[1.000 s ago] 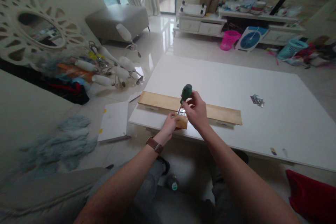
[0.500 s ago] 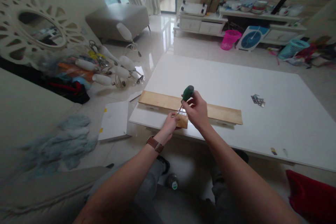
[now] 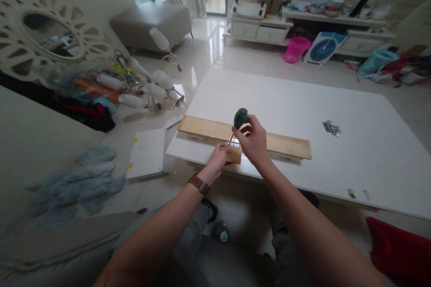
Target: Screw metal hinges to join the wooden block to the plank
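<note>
A long wooden plank (image 3: pixel 289 144) lies across the near part of a white table (image 3: pixel 296 103). A small wooden block (image 3: pixel 235 157) sits against its near edge, joined by a metal hinge (image 3: pixel 233 141). My right hand (image 3: pixel 254 140) is closed round a green-handled screwdriver (image 3: pixel 239 118), whose tip rests on the hinge. My left hand (image 3: pixel 218 157), with a brown watch strap at the wrist, grips the small block's left end and holds it against the plank.
A pile of loose metal hinges (image 3: pixel 332 128) lies on the table's right part. A white panel (image 3: pixel 147 154) and a chandelier (image 3: pixel 148 87) lie on the floor to the left. A red cloth (image 3: pixel 399 251) sits at the lower right.
The screwdriver handle has shifted slightly in my right hand; both hands stay at the hinge.
</note>
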Motion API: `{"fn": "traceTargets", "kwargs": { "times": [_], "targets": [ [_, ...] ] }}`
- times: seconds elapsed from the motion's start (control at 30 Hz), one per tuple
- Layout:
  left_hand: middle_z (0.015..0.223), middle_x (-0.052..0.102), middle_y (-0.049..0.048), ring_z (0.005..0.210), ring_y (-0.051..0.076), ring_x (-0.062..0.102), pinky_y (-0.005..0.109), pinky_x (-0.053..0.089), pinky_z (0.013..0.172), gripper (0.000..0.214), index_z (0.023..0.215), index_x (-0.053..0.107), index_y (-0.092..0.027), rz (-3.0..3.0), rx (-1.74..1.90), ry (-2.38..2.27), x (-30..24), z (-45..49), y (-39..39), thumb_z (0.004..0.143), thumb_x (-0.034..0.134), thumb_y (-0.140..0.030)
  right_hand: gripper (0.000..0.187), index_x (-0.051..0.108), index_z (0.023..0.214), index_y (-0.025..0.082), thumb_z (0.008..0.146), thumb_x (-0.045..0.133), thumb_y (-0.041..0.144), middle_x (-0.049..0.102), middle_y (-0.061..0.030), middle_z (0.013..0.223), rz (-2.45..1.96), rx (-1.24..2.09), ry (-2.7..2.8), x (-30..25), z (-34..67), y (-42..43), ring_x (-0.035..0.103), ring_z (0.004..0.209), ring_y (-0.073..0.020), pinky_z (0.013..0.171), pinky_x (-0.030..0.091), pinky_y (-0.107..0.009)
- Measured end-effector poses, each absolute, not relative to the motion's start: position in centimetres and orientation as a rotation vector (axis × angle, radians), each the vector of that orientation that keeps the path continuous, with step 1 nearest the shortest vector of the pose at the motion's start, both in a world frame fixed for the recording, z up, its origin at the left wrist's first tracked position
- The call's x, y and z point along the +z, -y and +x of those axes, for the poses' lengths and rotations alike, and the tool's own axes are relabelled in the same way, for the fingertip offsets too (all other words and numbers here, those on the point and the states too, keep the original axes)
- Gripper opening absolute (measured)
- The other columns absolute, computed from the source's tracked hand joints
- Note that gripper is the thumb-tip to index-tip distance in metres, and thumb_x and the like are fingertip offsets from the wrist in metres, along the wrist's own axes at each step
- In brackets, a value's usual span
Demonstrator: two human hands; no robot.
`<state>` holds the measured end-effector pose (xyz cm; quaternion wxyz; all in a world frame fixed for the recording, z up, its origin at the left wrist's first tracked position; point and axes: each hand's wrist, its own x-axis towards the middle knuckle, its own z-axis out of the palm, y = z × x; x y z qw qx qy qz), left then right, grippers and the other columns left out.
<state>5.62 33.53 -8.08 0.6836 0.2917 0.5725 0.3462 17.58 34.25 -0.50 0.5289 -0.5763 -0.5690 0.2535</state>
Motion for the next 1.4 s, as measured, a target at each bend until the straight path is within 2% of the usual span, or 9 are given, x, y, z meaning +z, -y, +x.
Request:
{"fn": "traceTargets", "kwargs": {
  "times": [0.47, 0.7, 0.9, 1.1, 1.27, 1.4],
  "targets": [
    [0.093, 0.067, 0.0054, 0.078, 0.019, 0.066, 0.027, 0.052, 0.061, 0.019, 0.102, 0.052, -0.022, 0.625, 0.732, -1.311, -7.3, 5.7, -33.5, 0.085, 0.058, -0.014, 0.032, 0.060, 0.111, 0.024, 0.080, 0.067, 0.028, 0.075, -0.0033, 0.102, -1.376, 0.631, 1.350, -0.3, 17.6, -34.1, 0.069, 0.069, -0.0152, 0.053, 0.048, -0.026],
    [0.096, 0.068, 0.0063, 0.079, 0.019, 0.066, 0.028, 0.054, 0.064, 0.019, 0.104, 0.054, -0.021, 0.647, 0.734, -1.296, -7.9, 5.6, -33.5, 0.086, 0.059, -0.017, 0.017, 0.056, 0.091, 0.025, 0.083, 0.071, 0.029, 0.066, -0.0005, 0.086, -1.421, 0.563, 1.391, -0.6, 17.7, -34.3, 0.063, 0.065, -0.0151, 0.058, 0.049, -0.031],
    [0.101, 0.069, 0.0070, 0.083, 0.019, 0.067, 0.028, 0.054, 0.067, 0.024, 0.107, 0.054, -0.021, 0.649, 0.735, -1.287, -8.4, 5.5, -33.5, 0.084, 0.060, -0.016, 0.019, 0.059, 0.099, 0.025, 0.082, 0.068, 0.025, 0.075, -0.0017, 0.096, -1.426, 0.604, 1.388, -0.3, 17.6, -34.1, 0.067, 0.065, -0.0145, 0.057, 0.048, -0.029],
    [0.098, 0.069, 0.0073, 0.081, 0.019, 0.067, 0.028, 0.054, 0.065, 0.023, 0.107, 0.053, -0.021, 0.660, 0.738, -1.298, -8.2, 5.6, -33.5, 0.085, 0.059, -0.016, 0.025, 0.061, 0.108, 0.024, 0.083, 0.065, 0.025, 0.076, -0.0044, 0.103, -1.363, 0.653, 1.367, -0.3, 17.5, -34.1, 0.068, 0.066, -0.0150, 0.051, 0.047, -0.027],
    [0.099, 0.070, 0.0074, 0.080, 0.019, 0.067, 0.029, 0.053, 0.066, 0.023, 0.107, 0.054, -0.021, 0.655, 0.726, -1.299, -8.0, 5.5, -33.5, 0.086, 0.061, -0.018, 0.021, 0.062, 0.104, 0.025, 0.086, 0.071, 0.031, 0.070, -0.0010, 0.090, -1.411, 0.590, 1.370, -0.7, 17.6, -34.2, 0.065, 0.064, -0.0149, 0.056, 0.048, -0.030],
    [0.099, 0.070, 0.0075, 0.080, 0.020, 0.067, 0.029, 0.053, 0.067, 0.021, 0.106, 0.054, -0.022, 0.652, 0.723, -1.299, -8.0, 5.5, -33.5, 0.087, 0.063, -0.021, 0.027, 0.065, 0.108, 0.025, 0.086, 0.075, 0.037, 0.068, -0.0024, 0.086, -1.430, 0.565, 1.373, -1.0, 17.8, -34.4, 0.060, 0.061, -0.0157, 0.057, 0.047, -0.033]
  ]
}}
